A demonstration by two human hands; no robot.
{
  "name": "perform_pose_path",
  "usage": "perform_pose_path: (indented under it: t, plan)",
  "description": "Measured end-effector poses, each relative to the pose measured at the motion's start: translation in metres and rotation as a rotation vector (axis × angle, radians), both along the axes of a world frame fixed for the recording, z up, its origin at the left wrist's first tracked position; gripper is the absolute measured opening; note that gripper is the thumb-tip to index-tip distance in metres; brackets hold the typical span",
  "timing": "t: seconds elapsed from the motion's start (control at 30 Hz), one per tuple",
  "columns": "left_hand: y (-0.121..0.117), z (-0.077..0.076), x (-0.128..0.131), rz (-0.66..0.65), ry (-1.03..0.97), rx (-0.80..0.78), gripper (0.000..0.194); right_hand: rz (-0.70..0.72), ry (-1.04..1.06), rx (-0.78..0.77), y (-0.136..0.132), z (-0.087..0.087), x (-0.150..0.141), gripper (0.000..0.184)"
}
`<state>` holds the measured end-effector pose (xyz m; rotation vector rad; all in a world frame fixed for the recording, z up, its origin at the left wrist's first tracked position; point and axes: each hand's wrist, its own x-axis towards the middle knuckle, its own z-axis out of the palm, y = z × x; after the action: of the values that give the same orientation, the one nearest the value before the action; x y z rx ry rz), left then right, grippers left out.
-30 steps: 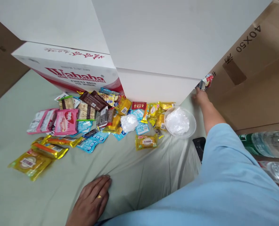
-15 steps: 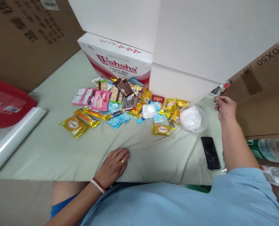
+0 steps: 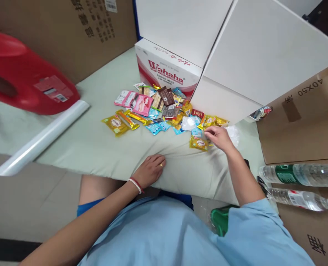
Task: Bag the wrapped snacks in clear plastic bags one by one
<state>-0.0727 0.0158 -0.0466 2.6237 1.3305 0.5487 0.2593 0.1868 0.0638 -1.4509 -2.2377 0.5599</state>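
Note:
My left hand (image 3: 150,170) lies flat on the pale green cloth, fingers extended and holding nothing; it wears a ring, with beaded bracelets on the wrist. My right hand (image 3: 219,138) hovers at the right end of the snack heap, thumb and fingers slightly apart, with nothing visible in them. Just below its fingertips is a yellow-wrapped snack (image 3: 198,143). A bundle of clear plastic wrap (image 3: 234,135) sits behind that hand, partly hidden by it. Beside it lie a clear plastic bundle (image 3: 188,123), a pink wafer pack (image 3: 142,105) and brown bars (image 3: 166,96).
A white Wahaha carton (image 3: 166,72) and tall white panels (image 3: 236,55) stand behind the snacks. On the left are a red jug (image 3: 28,74) and a long film roll (image 3: 42,138). Water bottles (image 3: 305,175) lie on the right, beside a brown carton (image 3: 299,122).
My right hand has come back from the wrapped items at the far right corner to the snack heap. My left hand stays on the cloth. The view has swung left, bringing in the red jug.

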Motion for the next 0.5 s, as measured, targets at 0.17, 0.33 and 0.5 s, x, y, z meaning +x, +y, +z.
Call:
perform_pose_path:
  t: [0.17,0.33,0.5]
  plan:
    - [0.000,0.003,0.002,0.002,0.014,-0.049,0.031,-0.136,-0.056,-0.048,0.029,-0.037,-0.077,0.018]
    - [0.001,0.002,0.003,0.029,-0.122,-0.078,0.025,-0.224,0.238,-0.062,0.019,-0.039,-0.090,0.021]
    - [0.005,0.005,0.012,0.202,-0.666,-0.152,0.023,-0.401,0.940,-0.443,-0.069,-0.049,-0.108,0.045]
